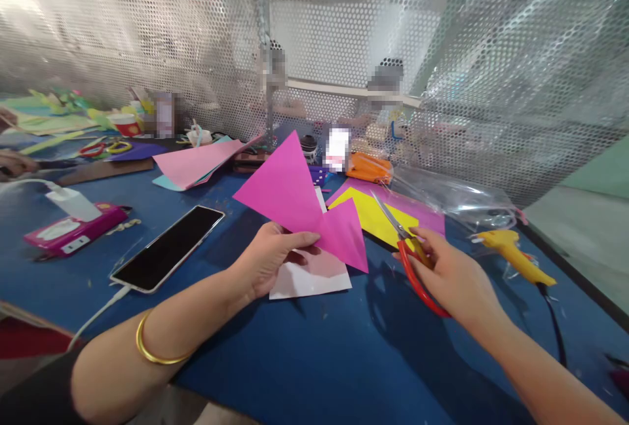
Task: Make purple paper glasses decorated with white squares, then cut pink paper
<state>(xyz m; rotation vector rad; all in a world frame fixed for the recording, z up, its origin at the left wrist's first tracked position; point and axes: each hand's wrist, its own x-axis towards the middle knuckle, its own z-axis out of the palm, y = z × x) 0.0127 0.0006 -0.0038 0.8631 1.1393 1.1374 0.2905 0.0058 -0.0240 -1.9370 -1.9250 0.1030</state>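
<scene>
Pinched between the thumb and fingers of my left hand [278,251] is a bright pink sheet of paper [287,183], spread into two pointed wings that narrow near my thumb. Below it a white sheet [312,281] lies on the blue table [314,359]. My right hand [455,274] grips scissors [410,248] with one red and one yellow handle loop, their blades pointing away to the upper left. Under the blades are a yellow sheet [373,219] and a purple sheet [432,215]. The scissors and the pink paper are apart.
A phone [170,248] on a cable and a magenta power strip [76,228] lie left. A yellow glue gun [515,255] rests right. Pink paper [196,160], an orange pouch [368,167] and a clear plastic bag [452,196] lie along a perforated metal screen [339,32].
</scene>
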